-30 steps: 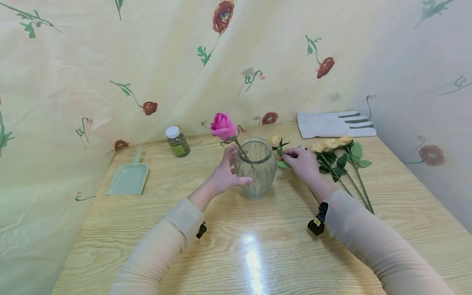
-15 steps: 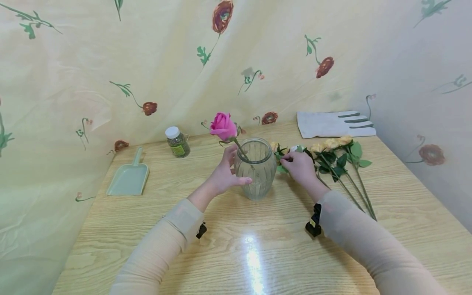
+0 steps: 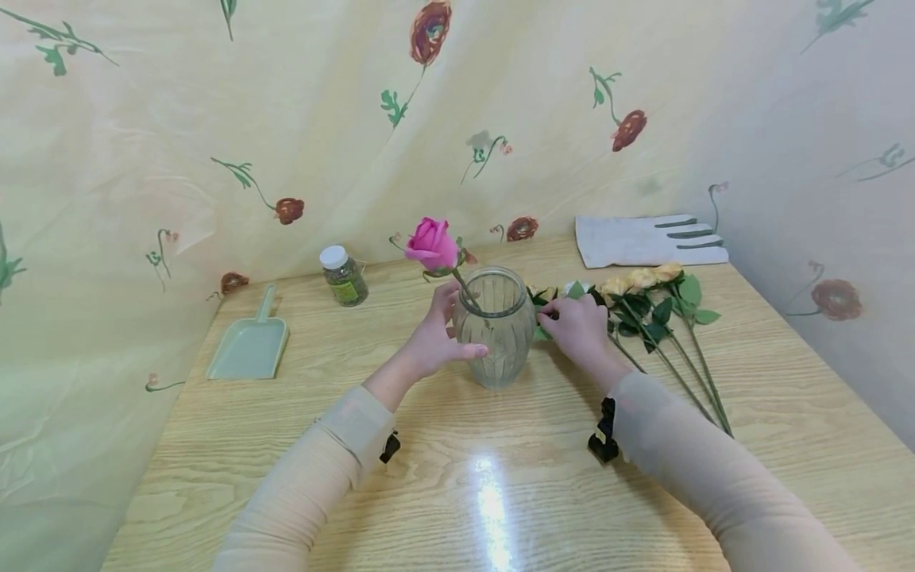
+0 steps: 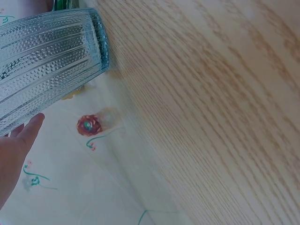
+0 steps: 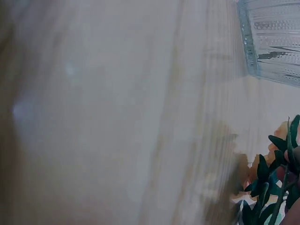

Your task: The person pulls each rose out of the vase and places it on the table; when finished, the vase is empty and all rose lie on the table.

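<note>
A ribbed clear glass vase (image 3: 496,342) stands upright on the table, its base also showing in the left wrist view. My left hand (image 3: 434,334) grips its left side, thumb in front and fingers behind. Leaning left out of the vase's mouth is a pink rose (image 3: 432,245), its stem inside. Just right of the vase, my right hand (image 3: 579,327) pinches the green stem (image 5: 282,190) of a yellow rose close below its bloom. That bloom is mostly hidden behind hand and vase. Beside it, a white flower (image 3: 574,287) is partly covered by the right hand.
Several yellow roses (image 3: 642,280) lie to the right, stems toward the front. A pale glove (image 3: 646,242) lies at the back right. To the left are a white-capped jar (image 3: 345,278) and a light green dustpan (image 3: 250,348). A floral curtain (image 3: 343,119) hangs behind the table.
My right hand has shifted slightly left toward the vase, with the yellow rose. More of the white flower now shows behind it. My left hand and the vase have stayed in place.
</note>
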The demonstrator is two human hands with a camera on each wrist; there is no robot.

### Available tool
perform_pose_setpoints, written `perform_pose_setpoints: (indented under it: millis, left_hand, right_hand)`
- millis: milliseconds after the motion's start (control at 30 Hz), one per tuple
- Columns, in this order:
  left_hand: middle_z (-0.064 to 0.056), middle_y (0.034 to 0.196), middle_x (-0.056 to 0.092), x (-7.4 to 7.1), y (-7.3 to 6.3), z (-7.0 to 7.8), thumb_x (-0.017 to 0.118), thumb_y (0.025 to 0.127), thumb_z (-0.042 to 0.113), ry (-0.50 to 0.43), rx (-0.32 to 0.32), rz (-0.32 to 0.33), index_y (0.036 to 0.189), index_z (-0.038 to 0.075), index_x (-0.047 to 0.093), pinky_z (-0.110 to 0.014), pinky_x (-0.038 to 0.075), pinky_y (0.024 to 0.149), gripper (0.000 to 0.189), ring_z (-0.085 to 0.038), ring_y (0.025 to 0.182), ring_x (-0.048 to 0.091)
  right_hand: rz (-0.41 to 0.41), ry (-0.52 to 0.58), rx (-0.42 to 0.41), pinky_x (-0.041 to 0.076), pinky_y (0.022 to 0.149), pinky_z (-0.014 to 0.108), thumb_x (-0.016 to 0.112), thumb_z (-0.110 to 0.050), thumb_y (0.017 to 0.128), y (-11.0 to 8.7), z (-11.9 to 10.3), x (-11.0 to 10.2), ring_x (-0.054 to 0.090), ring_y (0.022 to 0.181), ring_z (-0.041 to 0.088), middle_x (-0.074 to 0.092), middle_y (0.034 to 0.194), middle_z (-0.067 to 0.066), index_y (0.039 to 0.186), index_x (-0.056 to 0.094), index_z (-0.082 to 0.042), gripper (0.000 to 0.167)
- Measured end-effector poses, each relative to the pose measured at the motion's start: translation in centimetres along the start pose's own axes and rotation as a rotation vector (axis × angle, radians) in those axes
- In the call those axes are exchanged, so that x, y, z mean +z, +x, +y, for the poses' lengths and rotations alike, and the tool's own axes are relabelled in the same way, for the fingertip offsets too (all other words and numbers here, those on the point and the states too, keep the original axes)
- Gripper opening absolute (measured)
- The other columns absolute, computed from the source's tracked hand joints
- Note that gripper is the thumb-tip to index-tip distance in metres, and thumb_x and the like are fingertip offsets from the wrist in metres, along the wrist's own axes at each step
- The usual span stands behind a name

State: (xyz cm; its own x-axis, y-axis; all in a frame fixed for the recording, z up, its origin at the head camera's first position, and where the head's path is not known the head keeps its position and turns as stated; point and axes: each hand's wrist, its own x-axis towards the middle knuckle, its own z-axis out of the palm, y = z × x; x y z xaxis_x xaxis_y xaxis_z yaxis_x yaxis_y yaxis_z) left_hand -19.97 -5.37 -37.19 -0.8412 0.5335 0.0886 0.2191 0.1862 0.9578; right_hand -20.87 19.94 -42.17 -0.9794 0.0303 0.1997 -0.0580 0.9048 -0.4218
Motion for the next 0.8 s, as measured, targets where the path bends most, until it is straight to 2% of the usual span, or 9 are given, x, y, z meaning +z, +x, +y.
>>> perform_pose_setpoints:
  millis: [333,500,800]
  left_hand:
    - [-0.011,0.141,0.032,0.0,-0.1,0.1,0.079,0.069,0.003,0.025,-0.003,0.034,0.136,0.022,0.022,-0.048,0.036,0.101,0.09,-0.026,0.13,0.033]
    - [-0.011,0.14,0.033,-0.1,-0.2,0.2,0.079,0.069,0.003,0.034,0.016,0.039,0.136,0.021,0.022,-0.048,0.037,0.101,0.09,-0.027,0.129,0.035]
    - [-0.011,0.141,0.033,-0.2,-0.2,0.1,0.078,0.068,0.002,0.016,0.025,0.031,0.136,0.02,0.022,-0.049,0.036,0.102,0.09,-0.027,0.13,0.034]
  right_hand:
    - [-0.043,-0.019,0.011,0.031,0.068,0.043,0.064,-0.03,0.089,0.1,0.5,0.6,0.046,0.082,0.03,0.069,0.087,0.001,0.092,0.074,-0.016,0.018]
    - [-0.049,-0.031,0.014,0.031,0.065,0.041,0.064,-0.032,0.089,0.1,0.9,0.6,0.044,0.077,0.028,0.069,0.088,0.002,0.094,0.074,-0.015,0.02]
    - [-0.016,-0.009,-0.018,0.035,0.061,0.04,0.064,-0.04,0.087,0.0,0.8,0.4,0.049,0.073,0.027,0.068,0.086,0.001,0.095,0.073,-0.017,0.025]
